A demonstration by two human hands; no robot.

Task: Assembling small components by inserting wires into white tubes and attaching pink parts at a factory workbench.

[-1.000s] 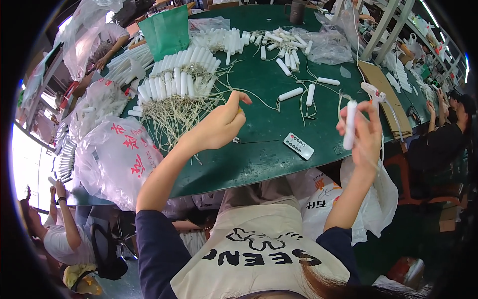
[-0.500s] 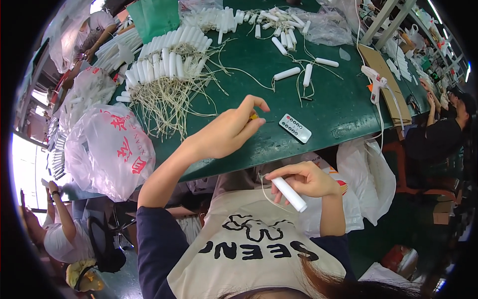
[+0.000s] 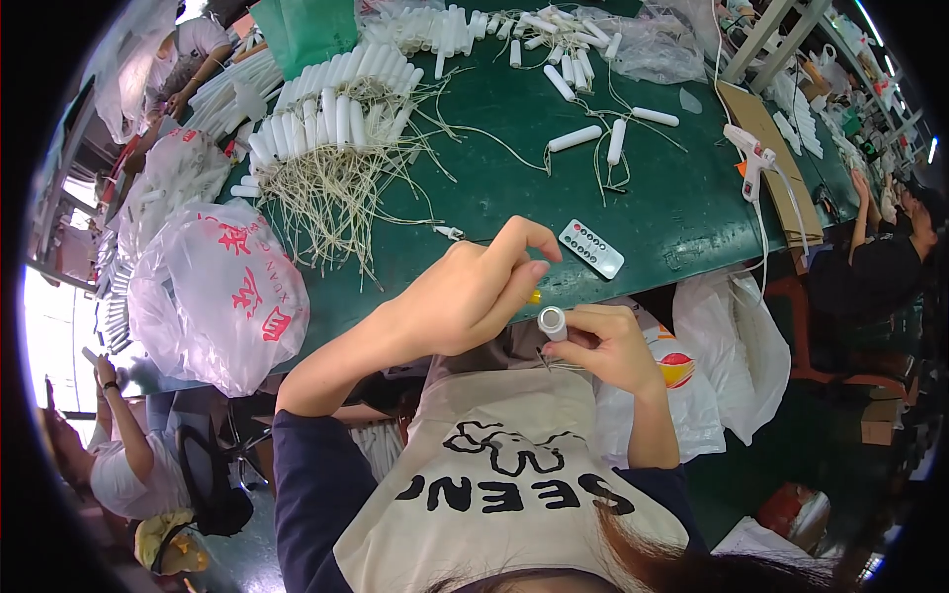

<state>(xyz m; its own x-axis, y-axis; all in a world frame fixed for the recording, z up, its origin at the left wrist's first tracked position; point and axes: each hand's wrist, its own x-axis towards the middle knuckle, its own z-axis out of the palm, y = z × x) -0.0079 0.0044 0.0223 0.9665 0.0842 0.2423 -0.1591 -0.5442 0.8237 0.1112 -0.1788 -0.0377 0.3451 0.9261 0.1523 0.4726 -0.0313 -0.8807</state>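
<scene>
Pinching white tube (image 3: pixel 553 324), leftward-pointing right hand (image 3: pixel 611 348)

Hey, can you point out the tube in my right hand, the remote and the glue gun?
Tube (image 3: pixel 552 322): head view, on the end facing the camera.
Remote (image 3: pixel 591 248): head view, mid-face.
Glue gun (image 3: pixel 752 155): head view, on its body.

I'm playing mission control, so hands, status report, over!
Right hand: gripping white tube, end facing camera. Left hand: curled around something yellow, mostly hidden. White remote on green table, nothing blocking the tube.
</scene>
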